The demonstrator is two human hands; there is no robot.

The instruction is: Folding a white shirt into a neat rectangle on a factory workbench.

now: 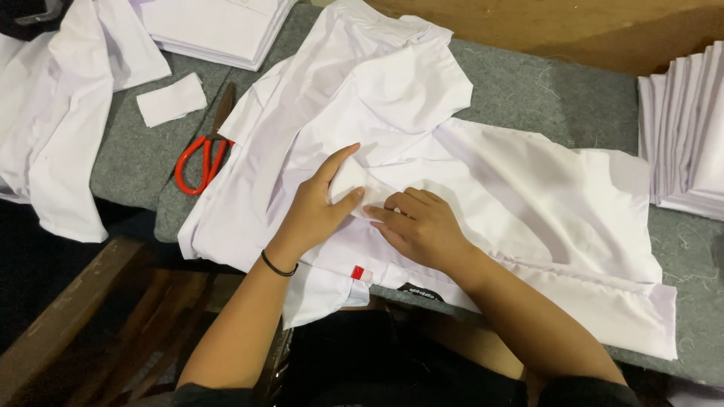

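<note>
While both hands pinch white shirt (452, 151): red scissors (202, 158) left, folded stacks (682, 128) right

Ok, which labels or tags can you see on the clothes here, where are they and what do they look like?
Small tag: at the white shirt's near hem, below the left hand; a red square beside a white tab.
Dark label: under the same hem, below the right hand; a black rounded patch, partly hidden.

head-worn view, looking steeply down, close over grey table (528, 90), from the seated person's side
</note>
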